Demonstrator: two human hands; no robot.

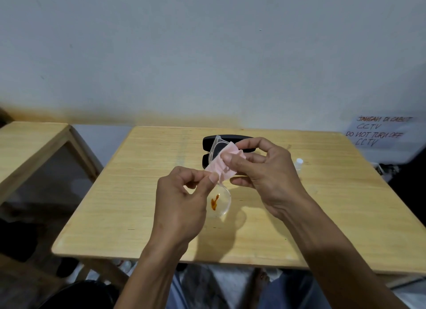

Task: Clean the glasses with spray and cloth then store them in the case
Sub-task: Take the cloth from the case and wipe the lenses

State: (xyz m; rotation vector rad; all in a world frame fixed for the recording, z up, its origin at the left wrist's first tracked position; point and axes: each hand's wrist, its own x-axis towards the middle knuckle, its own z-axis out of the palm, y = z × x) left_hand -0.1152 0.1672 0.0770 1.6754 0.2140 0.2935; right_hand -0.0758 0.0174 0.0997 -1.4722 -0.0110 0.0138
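Holding the clear-framed glasses [219,182] above the wooden table [138,205], the left hand [182,207] pinches the frame near its middle while the right hand [265,170] presses a soft, creased pink cloth [224,164] around the upper lens. The long axis runs from 12 down to 6 o'clock; the lower lens, bare and carrying an orange-red smear [214,201], lies nearest the left hand. The open black case [228,139] waits at 12 o'clock, behind both hands.

2 bare forearms reach in from the bottom edge, without sleeves, watch, rings or bands. The left hand [182,200] and right hand [265,170] have short, plain nails. Below, light blue-grey cloth covers the lap, and a bare foot shows
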